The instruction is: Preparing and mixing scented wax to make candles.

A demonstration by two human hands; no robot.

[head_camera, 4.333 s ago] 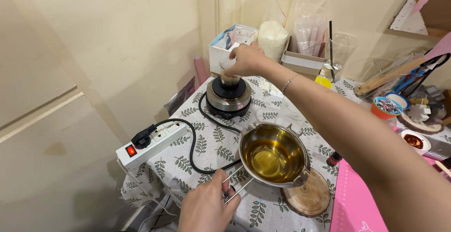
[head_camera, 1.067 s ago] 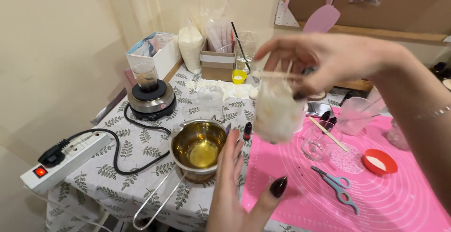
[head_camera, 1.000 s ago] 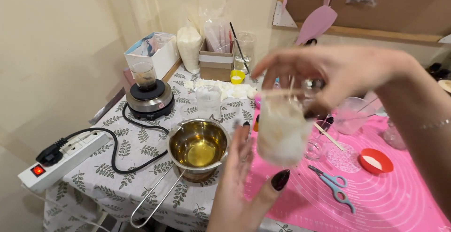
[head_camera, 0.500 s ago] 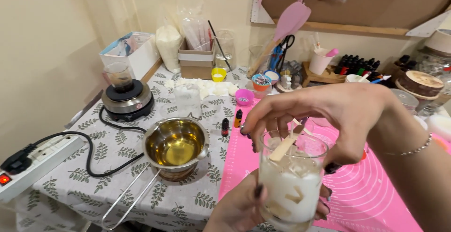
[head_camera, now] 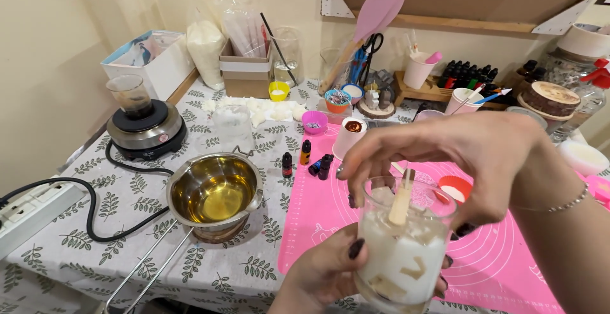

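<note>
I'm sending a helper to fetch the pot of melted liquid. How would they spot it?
Start at the leaf-print tablecloth, left of the pink mat. In front of the round black hotplate stands a shiny metal pot with a long wire handle. It alone holds clear yellow liquid.

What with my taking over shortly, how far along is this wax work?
Done: the pot holds yellow liquid, beside the hot plate. In hand: left hand grips a glass of white chunks; right hand holds a wooden stick in it. Left: those chunks look solid, unmelted.
</note>
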